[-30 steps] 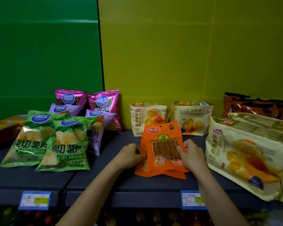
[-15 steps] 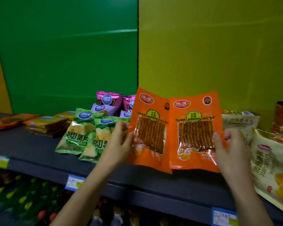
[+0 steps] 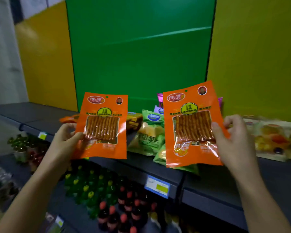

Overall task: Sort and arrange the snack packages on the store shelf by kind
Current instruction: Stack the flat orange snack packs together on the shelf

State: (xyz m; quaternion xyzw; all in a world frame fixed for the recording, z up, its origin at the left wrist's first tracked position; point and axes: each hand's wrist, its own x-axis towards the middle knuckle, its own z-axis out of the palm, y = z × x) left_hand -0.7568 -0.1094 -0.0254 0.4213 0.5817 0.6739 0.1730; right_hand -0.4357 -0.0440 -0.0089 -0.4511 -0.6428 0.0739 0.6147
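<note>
Shelf (image 3: 208,187) w/ green chip bags (image 3: 148,137) behind, left hand (image 3: 65,140) & right hand (image 3: 232,142) each gripping orange pkt (image 3: 104,125)

Dim, even light with saturated colours; glare streaks the clear windows of both orange packets (image 3: 103,125), held up well lit; the lower shelf of bottles (image 3: 107,195) sits in deep shadow; the pastry bags (image 3: 272,138) far right smear with motion blur; wide-angle bending curves the left edge.
</note>
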